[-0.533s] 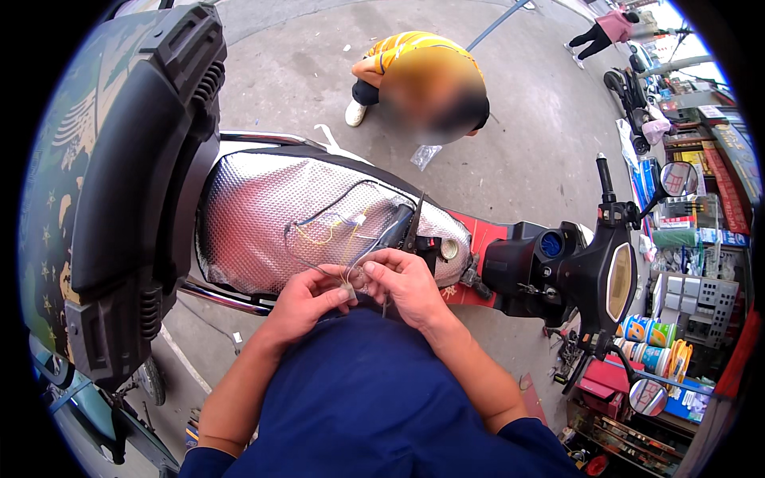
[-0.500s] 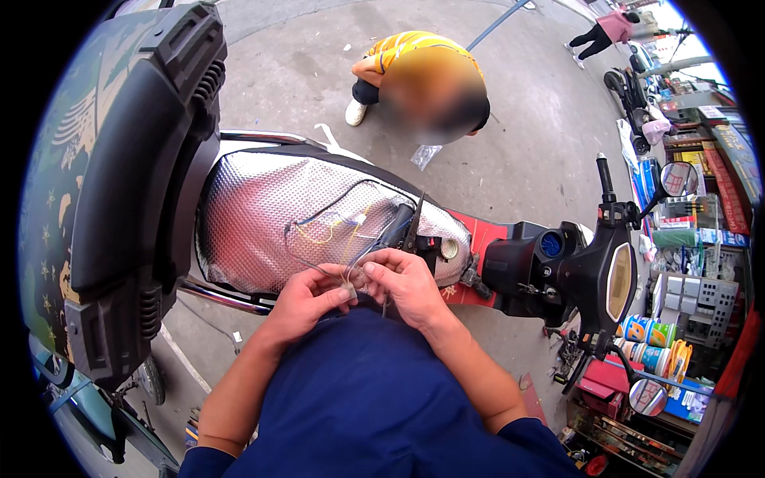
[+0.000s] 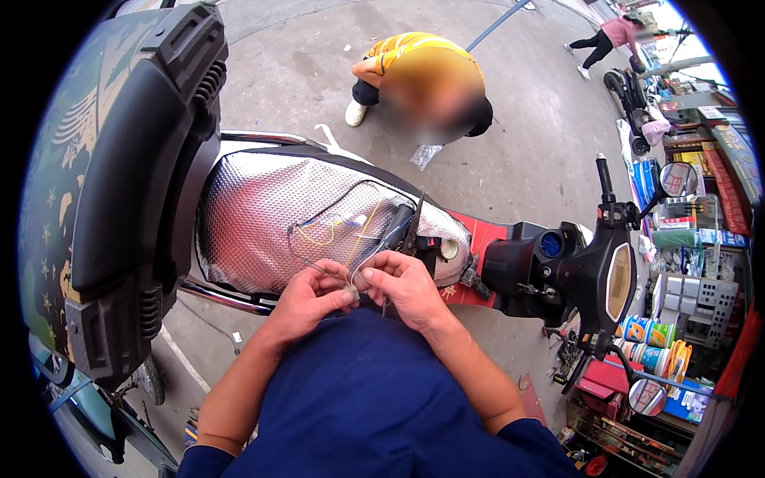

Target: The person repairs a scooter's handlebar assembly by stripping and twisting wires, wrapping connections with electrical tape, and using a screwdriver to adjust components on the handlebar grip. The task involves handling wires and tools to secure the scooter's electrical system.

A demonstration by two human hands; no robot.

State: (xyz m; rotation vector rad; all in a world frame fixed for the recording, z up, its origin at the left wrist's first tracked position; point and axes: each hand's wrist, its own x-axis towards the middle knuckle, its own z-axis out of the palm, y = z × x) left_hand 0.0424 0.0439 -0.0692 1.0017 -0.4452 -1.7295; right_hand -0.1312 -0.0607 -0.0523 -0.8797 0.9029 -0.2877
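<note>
2 hands meet at the lower middle of the frame: the left hand (image 3: 315, 303) has its grip pinching 1 small pale connector (image 3: 351, 292), and the right hand (image 3: 405, 291) has its grip pressed together on thin wires (image 3: 351, 259) just beside it. 2 mirrors (image 3: 679, 178) stand out at the right of the frame, upper and lower, on 1 scooter handlebar (image 3: 610, 239). 2 other people are in view — 1 bending in a yellow striped top (image 3: 426, 49) at upper middle, 1 in a pink top (image 3: 615, 29) at upper right.

Gold characters mark the red floor mat (image 3: 486, 233), partly hidden; print on the shelf goods (image 3: 693, 303) at right is too small to read.

The connector looks squarish and whitish — finer detail is hidden by fingertips. The wires are pale and yellow, running up over the silver dimpled seat cover (image 3: 247, 211), where a dark cable (image 3: 339, 196) arcs.
</note>
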